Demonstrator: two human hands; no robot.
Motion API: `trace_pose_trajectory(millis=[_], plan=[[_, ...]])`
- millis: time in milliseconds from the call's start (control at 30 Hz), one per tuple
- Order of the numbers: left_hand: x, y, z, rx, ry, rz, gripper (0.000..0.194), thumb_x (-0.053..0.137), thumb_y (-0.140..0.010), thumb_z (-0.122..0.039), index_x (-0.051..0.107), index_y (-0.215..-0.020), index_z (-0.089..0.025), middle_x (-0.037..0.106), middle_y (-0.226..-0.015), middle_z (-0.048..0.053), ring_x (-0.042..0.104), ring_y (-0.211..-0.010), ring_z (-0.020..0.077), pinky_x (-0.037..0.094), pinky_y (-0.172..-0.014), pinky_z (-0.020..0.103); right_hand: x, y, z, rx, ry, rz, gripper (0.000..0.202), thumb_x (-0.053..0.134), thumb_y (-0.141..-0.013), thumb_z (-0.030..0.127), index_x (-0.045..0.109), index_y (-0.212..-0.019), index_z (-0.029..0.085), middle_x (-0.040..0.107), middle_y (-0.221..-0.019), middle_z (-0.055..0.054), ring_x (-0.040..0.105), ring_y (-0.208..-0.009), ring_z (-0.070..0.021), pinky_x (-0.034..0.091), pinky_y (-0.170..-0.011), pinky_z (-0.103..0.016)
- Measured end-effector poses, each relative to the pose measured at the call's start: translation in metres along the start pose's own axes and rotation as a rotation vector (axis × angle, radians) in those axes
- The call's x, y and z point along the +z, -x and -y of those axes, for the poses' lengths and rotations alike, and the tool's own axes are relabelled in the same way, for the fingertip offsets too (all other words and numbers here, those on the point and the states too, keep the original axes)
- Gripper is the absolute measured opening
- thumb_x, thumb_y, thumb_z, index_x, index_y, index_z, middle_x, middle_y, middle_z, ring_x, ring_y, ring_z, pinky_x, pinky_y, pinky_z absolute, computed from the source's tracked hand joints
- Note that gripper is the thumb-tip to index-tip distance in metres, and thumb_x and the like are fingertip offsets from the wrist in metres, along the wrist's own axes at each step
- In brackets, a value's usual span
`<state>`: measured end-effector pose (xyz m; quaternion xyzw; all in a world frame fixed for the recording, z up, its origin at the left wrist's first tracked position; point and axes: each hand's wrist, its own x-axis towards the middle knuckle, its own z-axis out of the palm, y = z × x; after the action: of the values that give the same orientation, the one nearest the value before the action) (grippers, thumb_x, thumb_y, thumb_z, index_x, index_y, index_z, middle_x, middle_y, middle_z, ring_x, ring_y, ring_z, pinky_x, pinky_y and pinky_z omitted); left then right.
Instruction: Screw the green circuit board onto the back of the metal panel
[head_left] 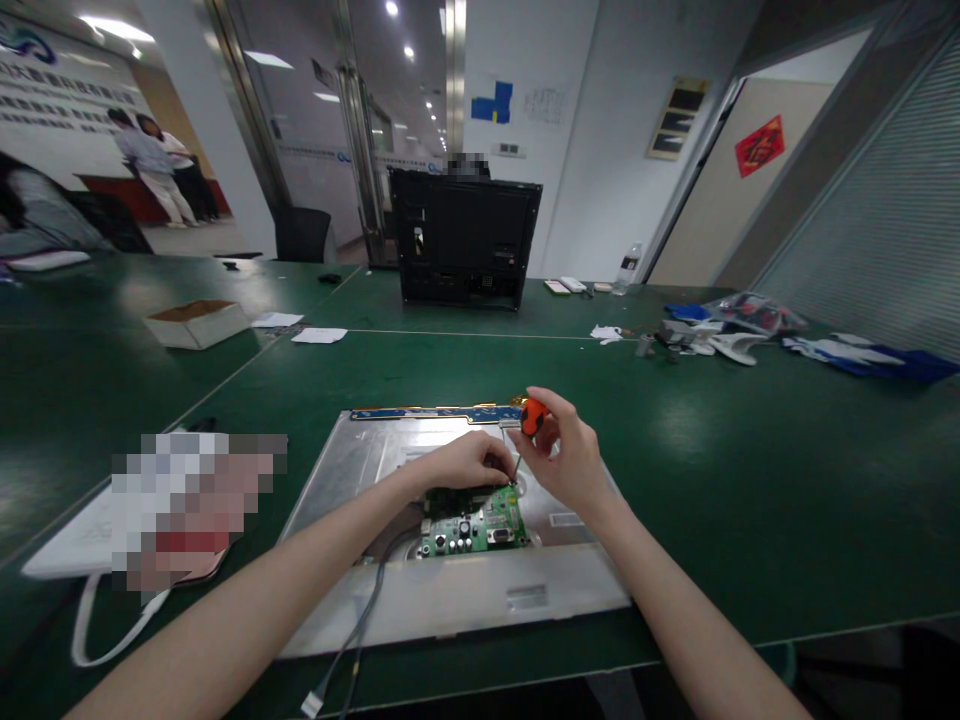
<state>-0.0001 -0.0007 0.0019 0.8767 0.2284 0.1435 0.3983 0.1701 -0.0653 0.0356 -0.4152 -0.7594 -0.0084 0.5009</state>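
A screwdriver with an orange and black handle (533, 417) is gripped by the fingers of my right hand (564, 450), its shaft tilted down to the upper right corner of a green circuit board (480, 522). My left hand (471, 462) reaches over the board's top edge, its fingertips closed together near the screwdriver's tip. What those fingers hold, if anything, is hidden. The board lies on the silvery metal back of a display panel (450, 595), with a blue circuit strip (420, 413) along the panel's far edge. A grey cable (369, 610) trails from the board's left side toward me.
A black monitor casing (466, 240) stands upright farther back. An open box (199, 325) and papers (320, 335) lie to the left. Beside the panel is a blurred white and pink item (75, 530) with a white cable (86, 625). Bags and scraps (739, 330) lie far right.
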Motion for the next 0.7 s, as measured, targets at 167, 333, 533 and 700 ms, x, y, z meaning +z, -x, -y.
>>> trace_pose_trajectory(millis=[167,333,533,700], plan=[[0.0002,0.0001,0.0000,-0.006,0.015,0.000,0.012,0.062,-0.076,-0.016,0.070,-0.084,-0.012,0.068,-0.076,0.002,0.059,-0.070,0.0131,0.044,-0.065,0.021,-0.0013,-0.0005,0.0020,0.020,-0.024,0.033,0.052,0.058,-0.080,0.024,0.038,-0.128,0.025,0.055,-0.071,0.004,0.050,-0.050,-0.0089,0.043,-0.049,-0.022],[0.0005,-0.0002,0.0007,-0.017,0.030,0.001,0.012,0.063,-0.076,-0.018,0.069,-0.084,-0.012,0.068,-0.076,0.001,0.059,-0.070,0.0129,0.044,-0.065,0.021,-0.0019,0.0010,0.0026,0.040,-0.054,0.069,0.059,0.055,-0.078,0.017,0.034,-0.133,0.024,0.057,-0.072,0.004,0.052,-0.050,-0.0093,0.044,-0.048,-0.022],[0.0007,-0.0003,0.0005,-0.019,0.020,-0.003,0.013,0.062,-0.075,-0.016,0.069,-0.085,-0.012,0.068,-0.077,0.002,0.059,-0.071,0.0135,0.044,-0.066,0.021,-0.0020,0.0004,0.0033,0.035,-0.048,0.065,0.059,0.055,-0.077,0.016,0.035,-0.132,0.024,0.057,-0.072,0.004,0.051,-0.050,-0.0092,0.043,-0.048,-0.022],[-0.0001,-0.0002,0.0013,-0.012,-0.011,-0.010,0.012,0.063,-0.075,-0.017,0.069,-0.084,-0.013,0.068,-0.076,0.001,0.058,-0.070,0.0135,0.043,-0.066,0.022,-0.0008,-0.0001,0.0036,0.023,-0.014,0.037,0.054,0.057,-0.079,0.020,0.037,-0.129,0.024,0.054,-0.067,0.005,0.049,-0.048,-0.0091,0.042,-0.048,-0.022]])
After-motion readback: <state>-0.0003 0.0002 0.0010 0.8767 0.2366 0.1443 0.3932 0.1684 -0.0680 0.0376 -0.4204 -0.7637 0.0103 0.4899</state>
